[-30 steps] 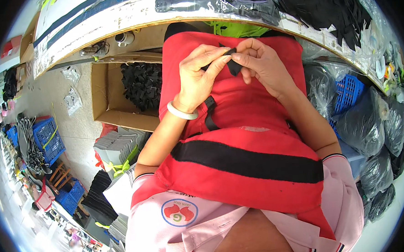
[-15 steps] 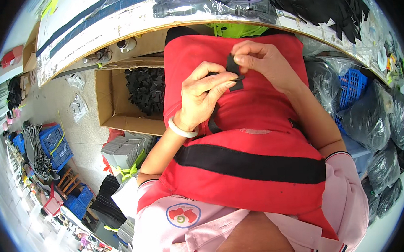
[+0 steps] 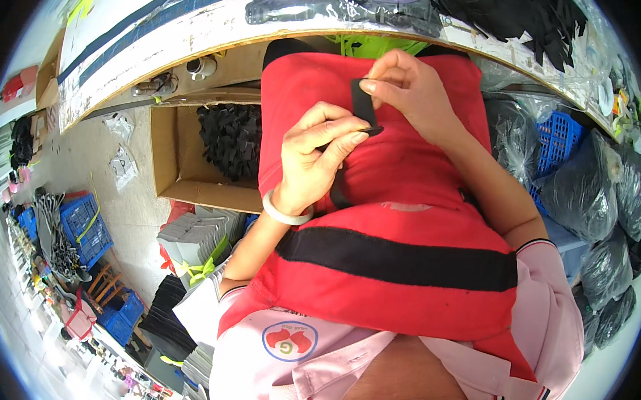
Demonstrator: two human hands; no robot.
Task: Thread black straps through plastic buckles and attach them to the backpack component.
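Observation:
Above the red apron [image 3: 398, 167] on my lap, both hands meet at a short black fabric strip [image 3: 363, 105]. My left hand [image 3: 318, 146] pinches its lower end between thumb and fingers, where a dark edge sticks out past the fingertips. With thumb and forefinger my right hand [image 3: 405, 90] grips the upper end, so the strip stands between the two hands. A white bangle [image 3: 286, 210] sits on my left wrist. Whether the piece is one strip or two layers, I cannot tell.
To the left, an open cardboard box [image 3: 173, 153] holds many small black pieces. A white worktable [image 3: 203, 29] carries a heap of black strips [image 3: 513, 9]. Stacked grey pieces [image 3: 199, 232] lie below the box. On the right are a blue crate [image 3: 558, 140] and dark plastic bags [image 3: 584, 186].
My right hand has risen slightly and now holds the strip's upper end more plainly. The strip has shifted a little left; my left hand keeps its pinch.

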